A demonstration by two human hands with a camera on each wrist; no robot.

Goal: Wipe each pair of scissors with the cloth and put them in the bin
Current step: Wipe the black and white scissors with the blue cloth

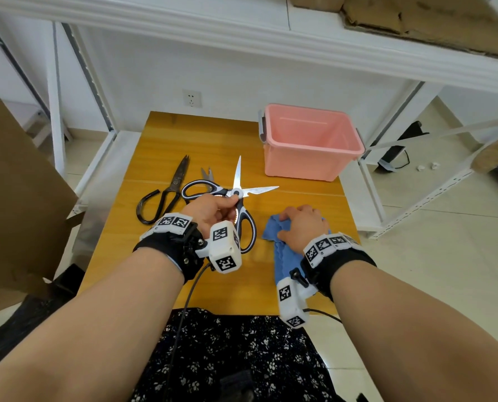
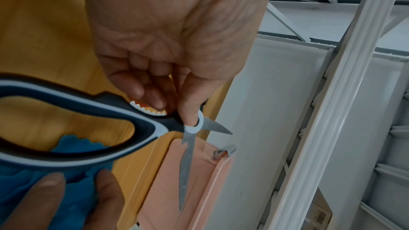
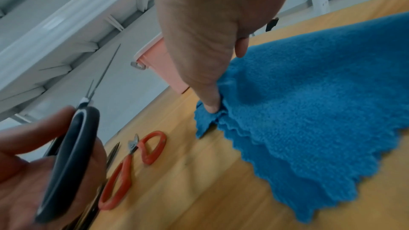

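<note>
The wooden table (image 1: 160,132) carries a pink bin (image 1: 308,146) at its far right corner. A blue cloth (image 1: 279,253) lies near the right edge, the right hand (image 1: 303,224) gripping its bunched folds. The left hand (image 1: 210,210) pinches wide-open kitchen scissors (image 1: 239,195) at the pivot. Black iron scissors (image 1: 166,192) and orange-handled snips (image 3: 132,165) lie toward the left edge.

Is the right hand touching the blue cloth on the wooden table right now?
Touching. The right wrist view shows the right hand pinching a fold of the blue cloth at its scalloped edge.
</note>
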